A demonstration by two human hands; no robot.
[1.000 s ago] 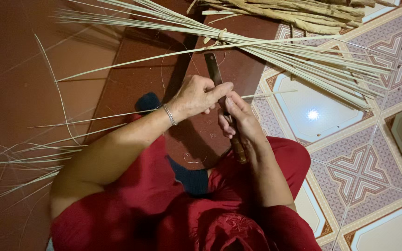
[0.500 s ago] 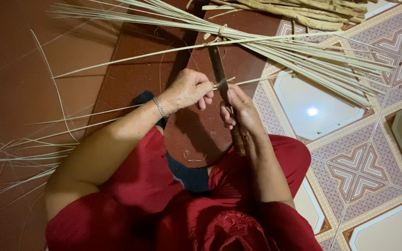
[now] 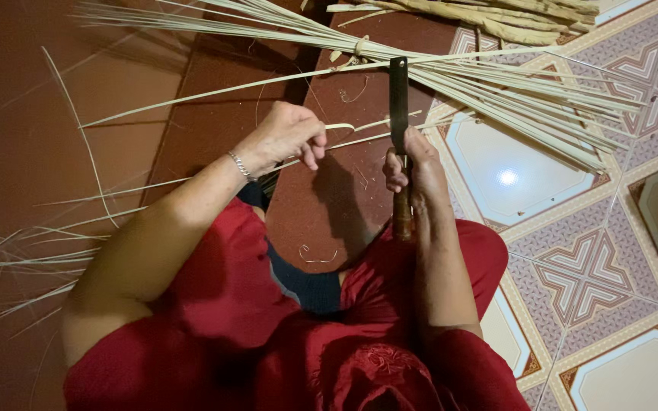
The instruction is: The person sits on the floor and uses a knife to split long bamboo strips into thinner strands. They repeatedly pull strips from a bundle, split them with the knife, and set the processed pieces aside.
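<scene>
Knife (image 3: 399, 106): dark blade upright, wooden handle clamped in right hand (image 3: 409, 164). Pale strip (image 3: 344, 137): pinched in left hand (image 3: 287, 137), crossing blade. Hands apart. Strip bundle (image 3: 496, 84) beyond both hands.

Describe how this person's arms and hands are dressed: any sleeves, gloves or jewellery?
Both forearms are bare, with no gloves on the left hand or the right hand. A thin silver-coloured chain bracelet circles the left wrist. No rings can be made out. The red garment shows no sleeves reaching the forearms.
</scene>
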